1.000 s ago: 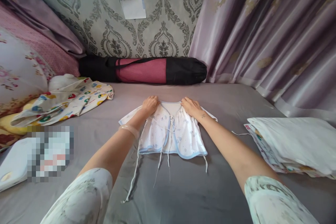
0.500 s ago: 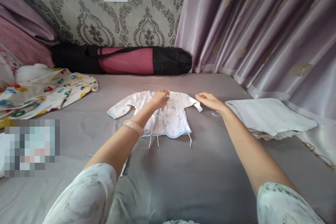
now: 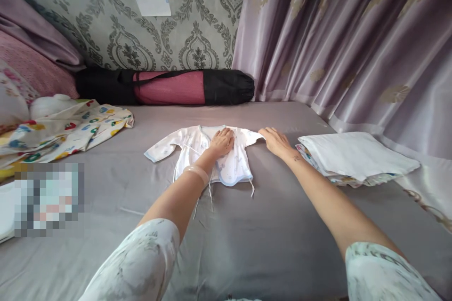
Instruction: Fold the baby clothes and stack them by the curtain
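Note:
A small white baby shirt (image 3: 189, 157) with pale blue edging and thin ties is spread on the grey bed sheet (image 3: 268, 225). My left hand (image 3: 222, 142) lies flat on its chest near the neckline, fingers stretched out and palm down. At the end of the right-hand sleeve, my right hand (image 3: 275, 141) has its fingers closed over the cuff, which they hide. The other sleeve (image 3: 160, 146) reaches out to the left, its blue cuff showing. Several ties hang from the lower hem onto the sheet.
A folded stack of white cloth (image 3: 363, 153) sits to the right, by the purple curtain (image 3: 318, 47). Along the wall lies a black and pink rolled-mat bag (image 3: 169, 88). A colourful patterned cloth (image 3: 88, 127) is at the left, above a blurred-out item (image 3: 52, 200).
My left hand has gone from curled at the neckline to flat on the chest. My right hand has moved left onto the cuff. The view has tilted up slightly.

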Motion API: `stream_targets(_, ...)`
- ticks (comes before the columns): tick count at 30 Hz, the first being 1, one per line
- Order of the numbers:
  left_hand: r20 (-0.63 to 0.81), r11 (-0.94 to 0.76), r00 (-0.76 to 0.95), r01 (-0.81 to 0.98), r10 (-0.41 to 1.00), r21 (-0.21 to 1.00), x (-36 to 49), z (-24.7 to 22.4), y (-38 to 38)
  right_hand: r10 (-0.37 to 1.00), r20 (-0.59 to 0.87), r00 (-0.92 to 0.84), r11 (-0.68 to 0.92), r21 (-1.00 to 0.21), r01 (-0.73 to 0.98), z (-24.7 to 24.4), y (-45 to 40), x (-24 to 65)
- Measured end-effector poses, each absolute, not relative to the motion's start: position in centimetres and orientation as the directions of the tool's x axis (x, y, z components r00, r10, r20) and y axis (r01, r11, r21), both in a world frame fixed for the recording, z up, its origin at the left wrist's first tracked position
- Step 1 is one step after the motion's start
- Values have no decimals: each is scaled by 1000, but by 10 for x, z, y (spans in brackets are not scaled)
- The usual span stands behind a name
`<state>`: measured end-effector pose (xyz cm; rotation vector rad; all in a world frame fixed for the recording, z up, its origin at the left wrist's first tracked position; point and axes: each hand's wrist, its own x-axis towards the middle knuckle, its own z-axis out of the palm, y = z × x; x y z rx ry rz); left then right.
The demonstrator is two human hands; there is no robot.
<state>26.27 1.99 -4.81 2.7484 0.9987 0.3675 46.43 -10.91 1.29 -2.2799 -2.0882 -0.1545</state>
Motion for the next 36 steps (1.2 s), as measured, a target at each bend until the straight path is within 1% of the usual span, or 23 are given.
stream_targets(2, 162, -756, 745, 601, 647, 258, 263, -47, 19, 990, 139, 7, -31, 176, 984, 14, -111, 472)
stream_targets(4, 159, -757, 746, 601, 646, 255, 263, -46, 19, 992, 122, -19, -13, 258, 966, 13, -114, 480)
stream_targets(6, 159, -757, 746, 602, 647, 254, 262, -47, 19, 996, 87, 13, -38, 295, 955, 9, -117, 488)
stream_targets(8, 164, -757, 745, 601, 647, 255, 262, -48, 19, 993, 69, 91, -108, 290, 951, 6, -120, 494)
stream_targets(10, 172, -756, 741, 602, 649, 257, 262, -49, 19, 973, 71, 218, -229, 210, 951, 4, -119, 496)
stream_targets(12, 181, -753, 735, 605, 653, 258, 262, -49, 19, 918, 58, 391, -395, 69, 916, 3, -113, 497)
stream_targets(14, 188, -751, 732, 605, 655, 263, 262, -48, 19, 832, 10, 554, -553, -56, 831, 3, -103, 496)
stream_targets(17, 186, -745, 727, 607, 661, 276, 262, -46, 18, 700, -91, 708, -713, -145, 686, 1, -87, 495)
stream_targets(19, 176, -741, 725, 612, 665, 278, 262, -45, 17, 652, -136, 746, -757, -186, 627, 0, -80, 496)
stream_targets(22, 156, -737, 727, 618, 668, 276, 263, -44, 17, 674, -120, 729, -731, -251, 635, -4, -75, 497)
stream_targets(26, 144, -729, 722, 630, 677, 266, 263, -45, 16, 671, 10, 742, -698, -330, 635, -8, -74, 492)
stream_targets(28, 132, -724, 718, 642, 683, 252, 264, -46, 16, 689, 85, 720, -656, -350, 669, -10, -75, 489)
stream_targets(31, 109, -715, 714, 657, 692, 238, 264, -45, 16, 746, 155, 648, -588, -303, 750, -12, -77, 488)
stream_targets(36, 94, -714, 715, 661, 692, 228, 264, -43, 15, 782, 113, 613, -598, -139, 789, -19, -78, 488)
